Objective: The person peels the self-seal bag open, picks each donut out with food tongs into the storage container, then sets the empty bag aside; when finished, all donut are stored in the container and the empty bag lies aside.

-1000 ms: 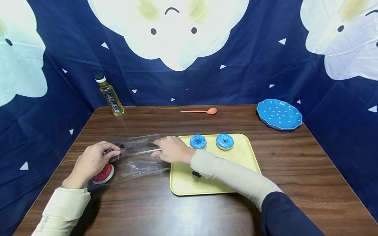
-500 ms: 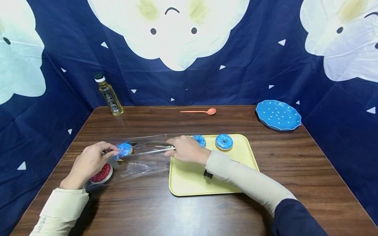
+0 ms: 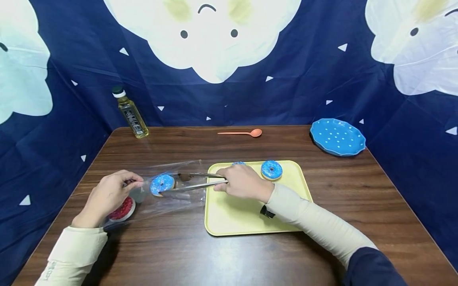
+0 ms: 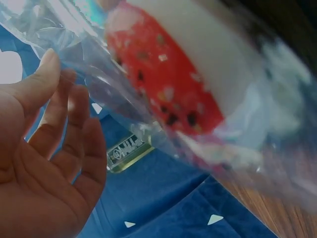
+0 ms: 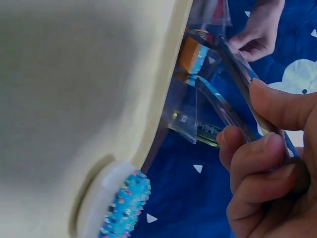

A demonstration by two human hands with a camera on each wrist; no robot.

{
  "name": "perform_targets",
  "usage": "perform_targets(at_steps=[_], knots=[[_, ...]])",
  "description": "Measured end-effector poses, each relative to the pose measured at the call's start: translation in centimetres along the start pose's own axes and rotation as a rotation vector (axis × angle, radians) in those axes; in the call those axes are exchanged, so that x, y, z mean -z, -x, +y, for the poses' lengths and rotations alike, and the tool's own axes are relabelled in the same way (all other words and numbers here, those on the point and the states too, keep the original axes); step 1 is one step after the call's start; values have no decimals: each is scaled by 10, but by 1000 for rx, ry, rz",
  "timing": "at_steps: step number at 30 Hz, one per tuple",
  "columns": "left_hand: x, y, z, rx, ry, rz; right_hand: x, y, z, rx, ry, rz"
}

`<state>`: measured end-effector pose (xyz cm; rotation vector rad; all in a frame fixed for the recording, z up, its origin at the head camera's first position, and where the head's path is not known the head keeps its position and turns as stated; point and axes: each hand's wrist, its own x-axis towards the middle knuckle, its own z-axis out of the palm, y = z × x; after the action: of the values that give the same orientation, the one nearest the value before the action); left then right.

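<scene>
The right hand (image 3: 243, 183) reaches left, gripping tongs (image 3: 193, 181) that clamp a blue donut (image 3: 162, 184). The left hand (image 3: 111, 194) pinches the bag (image 3: 171, 200). The bottle (image 3: 130, 113) label is unreadable.

Around the table: bottle, spoon, plate and a cloud-print backdrop

Far left, an oil bottle (image 3: 130, 113) is standing upright at the table's back edge, its label showing blurred in the left wrist view too (image 4: 126, 151). Moving right along the far side, an orange spoon (image 3: 242, 133) is lying flat with its bowl pointing right, well apart from the bottle. At the far right corner, a blue dotted plate (image 3: 338, 137) is sitting on the dark wooden table (image 3: 222, 258). A navy cloth backdrop (image 3: 293, 91) with white clouds is hanging behind it all.
</scene>
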<state>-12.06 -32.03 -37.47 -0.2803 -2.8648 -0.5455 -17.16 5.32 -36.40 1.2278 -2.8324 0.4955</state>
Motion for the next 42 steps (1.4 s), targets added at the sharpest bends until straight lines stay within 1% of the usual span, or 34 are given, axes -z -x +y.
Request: perform_targets(at_steps=[5,8,14,20,24,28,31,34,39,42], knots=[[1,-1,1,-17,1,-13,-6,5,-5,-1,7,2],[1,-1,1,-16,-2,-18,-8,6,-8,2,12,4],[-1,-1,-1,-32,-4,-20,-8,-1,-10,-2,-15,23],[-2,-1,-1,-42,9,-48,-15,-3,-18,-17,1,-22],[-1,0,-2,-47,7,-41,-18,-1,-29,-9,37,-5],[0,1,-1,-43,10,-46,-21,2,-40,2,105,26],[0,0,-1,-48,9,-47,-23,4,-48,4,150,26],[1,0,-2,-50,5,-41,-24,3,-52,5,158,29],[2,2,-3,-24,6,-55,-21,4,-46,-3,118,31],[2,3,-3,-14,10,-67,-18,10,-38,-11,58,37]])
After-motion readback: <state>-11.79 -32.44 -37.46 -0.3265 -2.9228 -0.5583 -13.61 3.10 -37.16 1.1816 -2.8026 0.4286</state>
